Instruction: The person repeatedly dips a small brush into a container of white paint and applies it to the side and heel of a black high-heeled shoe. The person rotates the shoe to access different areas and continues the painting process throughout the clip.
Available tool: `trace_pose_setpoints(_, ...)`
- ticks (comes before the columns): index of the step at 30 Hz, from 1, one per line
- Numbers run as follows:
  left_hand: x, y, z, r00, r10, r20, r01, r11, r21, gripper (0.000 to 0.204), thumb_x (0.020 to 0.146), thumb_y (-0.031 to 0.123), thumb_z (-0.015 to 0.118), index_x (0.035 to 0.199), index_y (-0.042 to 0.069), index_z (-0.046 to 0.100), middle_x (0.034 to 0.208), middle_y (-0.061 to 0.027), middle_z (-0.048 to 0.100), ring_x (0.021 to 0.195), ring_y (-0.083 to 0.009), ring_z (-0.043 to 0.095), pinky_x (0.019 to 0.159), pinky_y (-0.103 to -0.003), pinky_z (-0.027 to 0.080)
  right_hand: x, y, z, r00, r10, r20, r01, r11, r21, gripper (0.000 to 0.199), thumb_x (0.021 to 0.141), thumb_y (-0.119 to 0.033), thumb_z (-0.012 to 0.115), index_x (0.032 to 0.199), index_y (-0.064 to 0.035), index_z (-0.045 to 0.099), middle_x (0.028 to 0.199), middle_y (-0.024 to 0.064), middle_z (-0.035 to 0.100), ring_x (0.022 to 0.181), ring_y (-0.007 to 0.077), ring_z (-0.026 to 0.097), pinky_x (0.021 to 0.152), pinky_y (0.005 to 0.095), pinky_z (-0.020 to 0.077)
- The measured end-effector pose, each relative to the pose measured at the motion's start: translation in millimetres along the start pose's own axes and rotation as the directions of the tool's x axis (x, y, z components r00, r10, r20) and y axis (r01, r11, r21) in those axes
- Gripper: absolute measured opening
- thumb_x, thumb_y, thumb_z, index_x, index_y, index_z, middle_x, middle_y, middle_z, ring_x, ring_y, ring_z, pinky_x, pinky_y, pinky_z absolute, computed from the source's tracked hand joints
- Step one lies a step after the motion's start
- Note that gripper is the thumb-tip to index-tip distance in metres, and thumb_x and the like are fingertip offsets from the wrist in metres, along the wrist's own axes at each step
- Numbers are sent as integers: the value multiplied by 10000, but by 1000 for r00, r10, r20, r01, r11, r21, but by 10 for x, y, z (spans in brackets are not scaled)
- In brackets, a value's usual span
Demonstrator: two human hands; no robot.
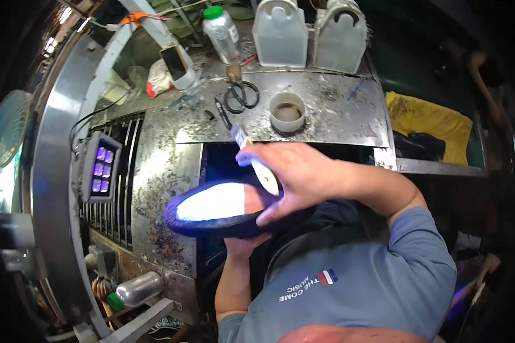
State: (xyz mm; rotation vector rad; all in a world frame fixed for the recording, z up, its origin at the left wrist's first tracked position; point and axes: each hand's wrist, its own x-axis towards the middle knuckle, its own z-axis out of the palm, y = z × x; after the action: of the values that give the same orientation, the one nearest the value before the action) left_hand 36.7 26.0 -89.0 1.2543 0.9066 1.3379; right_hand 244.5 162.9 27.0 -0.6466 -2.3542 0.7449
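A dark shoe (pixel 229 226) is held bottom up in front of my body. Part of its underside glows bright white, and the part near my right hand looks reddish. My left hand (pixel 243 246) grips the shoe from below, with most of its fingers hidden behind it. Over the shoe's right end, my right hand (pixel 294 174) is closed around a flat brush (pixel 263 174) with a pale handle. The bristles point up and away, toward the metal bench. The right thumb rests along the shoe's near edge.
On the stained metal bench (pixel 337 126) stand a cup of liquid (pixel 287 112), scissors (pixel 242 96), a pen (pixel 223 114), a green-capped bottle (pixel 223 37) and two white containers (pixel 280 37). A purple-lit lamp (pixel 102 168) is at left. Yellow cloth (pixel 429 126) lies right; another bottle (pixel 137 288) lies lower left.
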Motion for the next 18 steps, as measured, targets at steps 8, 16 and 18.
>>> trace_pose_setpoints(8, -734, -279, -243, 965, -160, -209, 28, 852, -522, 856, 731, 315, 898, 1420, 14, 489, 1359, -128, 583, 1239, -323, 581, 1085, -511, 452, 30, 751, -551, 935, 199, -293, -279, 923, -265, 353, 907, -492, 677, 997, -152, 711, 781, 108, 709, 759, 331, 696, 687, 421, 550)
trace_pose_setpoints(16, -815, -295, -303, 943, -248, -224, 35, 738, -673, 916, 740, 501, 851, 1465, 90, 470, 1432, -84, 550, 1316, -346, 527, 1116, -564, 413, 149, 1424, -478, 933, 336, -128, -359, 855, -373, 271, 847, -422, 715, 965, -183, 768, 889, 94, 742, 851, 307, 707, 764, 419, 563)
trace_pose_setpoints(18, -825, -281, -312, 938, -262, -226, 33, 717, -696, 904, 742, 482, 853, 1465, 94, 473, 1436, -81, 547, 1319, -343, 524, 1116, -565, 411, 180, 1554, -369, 918, 386, -88, -387, 828, -405, 256, 844, -403, 714, 964, -183, 768, 900, 102, 740, 858, 317, 707, 775, 426, 565)
